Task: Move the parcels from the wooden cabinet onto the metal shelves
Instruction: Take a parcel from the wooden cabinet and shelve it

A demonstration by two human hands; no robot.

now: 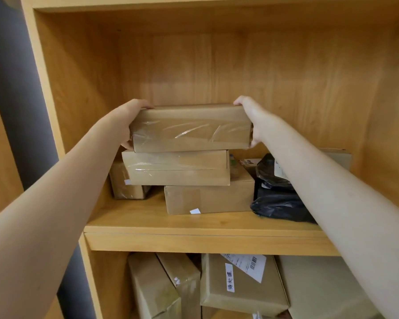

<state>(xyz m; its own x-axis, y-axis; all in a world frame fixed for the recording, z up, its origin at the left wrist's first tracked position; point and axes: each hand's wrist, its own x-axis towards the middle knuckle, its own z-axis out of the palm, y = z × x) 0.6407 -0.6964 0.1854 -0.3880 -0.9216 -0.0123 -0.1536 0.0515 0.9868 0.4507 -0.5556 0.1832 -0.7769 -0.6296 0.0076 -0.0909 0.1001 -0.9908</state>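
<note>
On the upper board of the light wooden cabinet (200,240) four brown cardboard parcels show clearly, with two black plastic mailer bags (276,194) heaped at the right and the corner of one more box behind them; the compartment below holds at least four more brown boxes, one bearing a white barcode label (247,265). The topmost flat brown cardboard parcel (190,128), wrapped in glossy, wrinkled clear tape, sits between both hands at the top of the stack, directly over a second taped flat box (176,168); whether they touch cannot be told. The left hand (130,122) clamps its left end, fingers curled over the top edge and thumb under the bottom corner. The right hand (251,120) grips the right end likewise, fingers hooked over the top. A squarer plain box (209,199) supports the stack, and a small taped box (124,186) stands at the left.
</note>
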